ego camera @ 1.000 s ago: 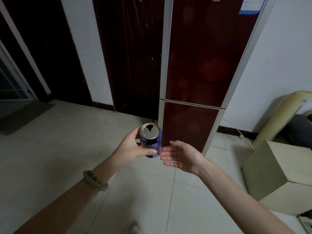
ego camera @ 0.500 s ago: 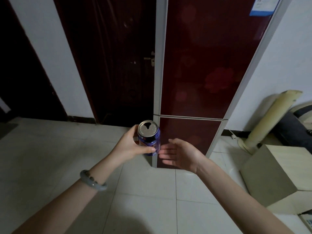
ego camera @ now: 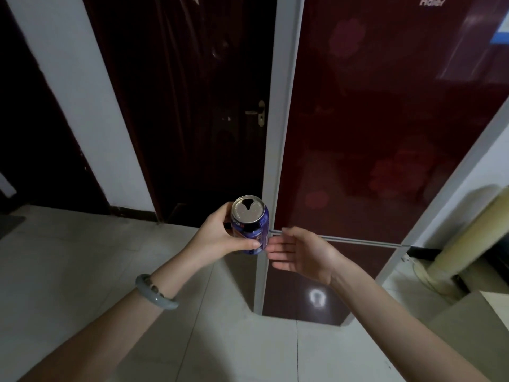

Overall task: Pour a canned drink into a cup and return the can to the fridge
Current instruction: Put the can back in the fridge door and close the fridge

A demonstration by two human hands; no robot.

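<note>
A blue drink can (ego camera: pixel 252 226) with an opened silver top stands upright in my left hand (ego camera: pixel 220 239), whose fingers and thumb curl round it. My right hand (ego camera: pixel 298 252) is held out just right of the can, palm turned left, fingers straight, holding nothing; its fingertips nearly reach the can. Both hands are in front of the dark red fridge (ego camera: pixel 385 119), whose doors are closed. The seam between its upper and lower door runs just behind my right hand. No cup is in view.
A dark wooden door (ego camera: pixel 192 106) with a brass handle (ego camera: pixel 260 113) stands left of the fridge. A beige box (ego camera: pixel 479 321) and a cream cylindrical object (ego camera: pixel 468 238) sit at the right. Pale floor tiles (ego camera: pixel 82 271) spread below my arms.
I have come closer to the fridge, which now fills more of the view. Both hands keep the same pose, with the can still in my left hand.
</note>
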